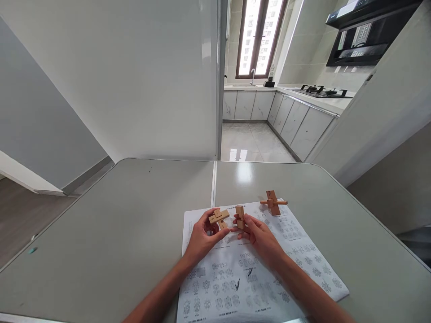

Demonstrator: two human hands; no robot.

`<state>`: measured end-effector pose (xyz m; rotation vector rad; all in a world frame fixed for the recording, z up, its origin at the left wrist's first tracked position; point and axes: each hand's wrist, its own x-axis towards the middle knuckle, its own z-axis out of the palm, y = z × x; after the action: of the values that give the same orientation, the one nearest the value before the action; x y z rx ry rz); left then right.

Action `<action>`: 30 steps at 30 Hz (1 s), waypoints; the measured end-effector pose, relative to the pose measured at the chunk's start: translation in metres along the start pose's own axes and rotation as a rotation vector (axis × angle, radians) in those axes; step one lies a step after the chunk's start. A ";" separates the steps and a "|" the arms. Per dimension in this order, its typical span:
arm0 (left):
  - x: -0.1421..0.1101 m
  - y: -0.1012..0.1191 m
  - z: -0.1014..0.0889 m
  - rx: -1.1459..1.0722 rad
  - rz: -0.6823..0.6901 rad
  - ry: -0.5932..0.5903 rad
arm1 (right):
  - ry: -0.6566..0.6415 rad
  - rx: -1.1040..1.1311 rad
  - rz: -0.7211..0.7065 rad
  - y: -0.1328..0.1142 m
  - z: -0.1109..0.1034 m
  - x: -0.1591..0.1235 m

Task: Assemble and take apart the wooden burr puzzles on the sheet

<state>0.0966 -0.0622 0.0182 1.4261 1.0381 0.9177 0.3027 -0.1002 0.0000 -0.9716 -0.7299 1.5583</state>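
Note:
Between the fingers of my left hand [204, 237] is a cluster of interlocked wooden puzzle pieces [218, 217], with dark marks on the wood. My right hand [261, 235] pinches a notched wooden puzzle piece [239, 217], held roughly upright just to the right of that cluster. A small gap separates the two. Both hands are over a printed instruction sheet [232, 287] with rows of small line drawings and a few handwritten check marks. Beyond my right hand, a cross-shaped wooden assembly [272, 202] rests near the sheet's top edge, with a thin rod through it.
The grey table [134, 224] has a pale seam [214, 184] running away from me. A small teal bit [32, 250] lies by its left edge. Past the table stand a white wall panel [161, 89] and a kitchen with a counter [310, 104] and gas stove [323, 91].

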 end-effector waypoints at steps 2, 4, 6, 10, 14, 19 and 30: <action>0.000 -0.002 0.000 0.000 0.004 -0.003 | 0.006 -0.011 -0.008 0.001 -0.001 0.000; 0.001 -0.003 0.000 0.003 0.009 -0.006 | 0.000 -0.024 -0.014 0.001 -0.002 0.000; 0.001 -0.004 0.000 0.007 0.011 -0.008 | -0.018 -0.044 -0.026 0.001 -0.002 -0.001; 0.001 -0.004 0.000 -0.001 0.009 -0.006 | -0.072 -0.130 -0.075 0.001 0.001 -0.003; 0.000 -0.003 0.001 -0.005 -0.002 -0.008 | -0.099 -0.250 -0.166 0.001 0.003 -0.004; -0.001 -0.001 0.001 -0.002 -0.009 -0.025 | -0.120 -0.350 -0.197 0.004 0.004 -0.006; -0.006 0.000 0.004 0.162 0.103 -0.060 | -0.168 -0.284 -0.108 0.007 0.006 -0.011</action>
<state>0.0988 -0.0689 0.0173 1.6450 1.0205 0.8749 0.2945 -0.1119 -0.0015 -0.9955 -1.1273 1.4785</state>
